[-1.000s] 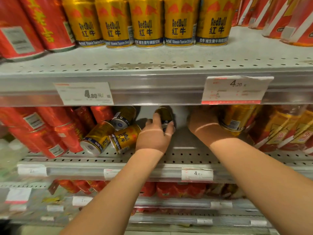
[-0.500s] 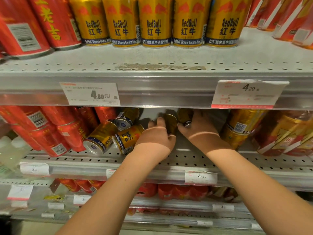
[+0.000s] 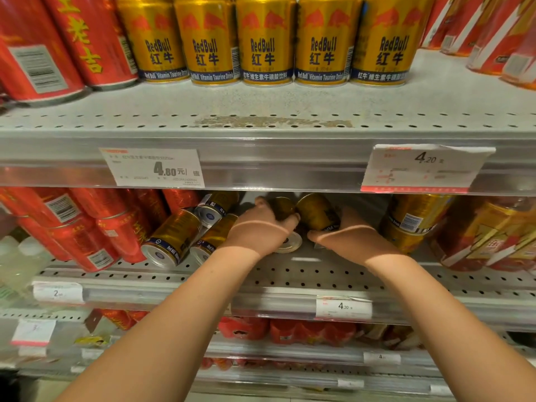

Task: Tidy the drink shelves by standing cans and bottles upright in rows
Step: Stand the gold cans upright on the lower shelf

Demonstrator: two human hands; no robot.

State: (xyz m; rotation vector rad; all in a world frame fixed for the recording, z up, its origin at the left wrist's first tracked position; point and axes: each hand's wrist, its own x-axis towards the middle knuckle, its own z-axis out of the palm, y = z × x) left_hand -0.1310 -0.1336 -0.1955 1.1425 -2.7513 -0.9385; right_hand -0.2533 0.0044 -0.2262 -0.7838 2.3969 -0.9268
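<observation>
Grip: my left hand (image 3: pixel 258 230) curled round tilted gold can (image 3: pixel 282 208), right hand (image 3: pixel 348 239) round second can (image 3: pixel 316 214), the two touching, far back on middle shelf (image 3: pixel 290 274). Held by sides, I judge, for tipping upright. Further left, toppled cans (image 3: pixel 174 239) lie untouched.

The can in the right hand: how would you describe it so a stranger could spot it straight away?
On the middle shelf, look just right of the 4.80 price tag above it. There the right hand grips a gold can. Unlike the Red Bull cans lying loose to its left, it is held tilted, beside the shadowed can in the left hand.
</observation>
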